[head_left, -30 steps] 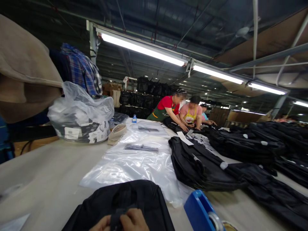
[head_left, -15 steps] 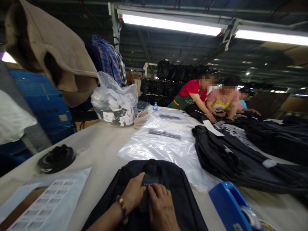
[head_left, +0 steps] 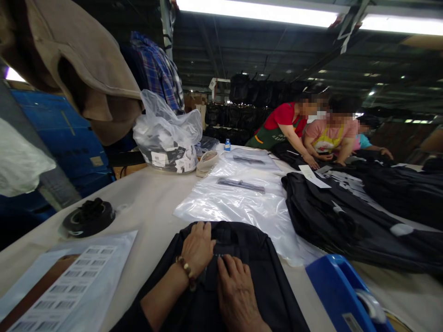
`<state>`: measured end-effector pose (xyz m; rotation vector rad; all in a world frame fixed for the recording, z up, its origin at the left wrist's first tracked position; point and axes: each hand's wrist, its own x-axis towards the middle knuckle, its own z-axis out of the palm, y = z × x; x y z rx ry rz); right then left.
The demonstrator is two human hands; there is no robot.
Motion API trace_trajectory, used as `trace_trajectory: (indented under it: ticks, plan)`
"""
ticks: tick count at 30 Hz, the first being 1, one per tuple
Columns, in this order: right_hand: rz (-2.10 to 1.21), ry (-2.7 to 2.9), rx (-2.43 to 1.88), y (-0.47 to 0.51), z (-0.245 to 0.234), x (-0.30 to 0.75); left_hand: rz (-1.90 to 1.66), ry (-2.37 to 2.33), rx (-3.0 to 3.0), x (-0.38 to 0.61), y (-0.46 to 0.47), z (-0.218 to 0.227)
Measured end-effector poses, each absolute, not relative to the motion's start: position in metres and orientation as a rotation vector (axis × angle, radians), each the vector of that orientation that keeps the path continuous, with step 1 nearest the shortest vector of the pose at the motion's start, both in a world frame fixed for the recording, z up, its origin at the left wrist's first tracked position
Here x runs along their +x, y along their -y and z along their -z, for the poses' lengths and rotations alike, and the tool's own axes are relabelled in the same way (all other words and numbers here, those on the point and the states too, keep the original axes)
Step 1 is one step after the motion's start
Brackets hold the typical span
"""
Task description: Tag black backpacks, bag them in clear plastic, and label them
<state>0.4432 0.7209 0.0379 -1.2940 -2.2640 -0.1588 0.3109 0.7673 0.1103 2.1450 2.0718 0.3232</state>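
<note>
Facing, at the left of the worktop [head_left: 152, 198], a sheet of barcode labels [head_left: 76, 289], a black roll [head_left: 90, 220] and, farther back, a stuffed clear sack [head_left: 168, 138], with a brown garment [head_left: 86, 69] hanging above. Resting the left hand [head_left: 198, 248] on the black bag [head_left: 263, 272] at the near middle, partly covering pale lettering [head_left: 219, 255], and the right hand [head_left: 236, 286] just beside, fingers of both stretched out, closed round nothing visible, just short of clear plastic sleeves [head_left: 231, 203] spread behind. Meeting, rightward, a blue tape dispenser [head_left: 341, 288] near the bag, then heaped black bags [head_left: 346, 219] blocking the worktop, with co-workers [head_left: 289, 122] bending beyond.
</note>
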Motion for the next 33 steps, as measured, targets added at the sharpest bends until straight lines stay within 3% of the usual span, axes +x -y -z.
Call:
trace_trajectory:
  ticks: [4,12,23,33]
  plan:
    - [0.163,2.258,-1.304,-0.719,-0.034,0.444,-0.520,-1.944,2.214,0.321,-0.798,-0.104]
    - [0.057,2.316,-1.300,-0.720,-0.042,0.446,-0.408,-1.991,2.221,0.335,-0.834,-0.063]
    - [0.206,2.253,-1.222,-0.729,-0.007,0.446,-0.409,-1.921,2.357,0.338,-0.835,-0.044]
    - [0.072,2.378,-1.298,-0.726,-0.038,0.445,-0.244,-1.869,2.410,0.338,-0.835,-0.048]
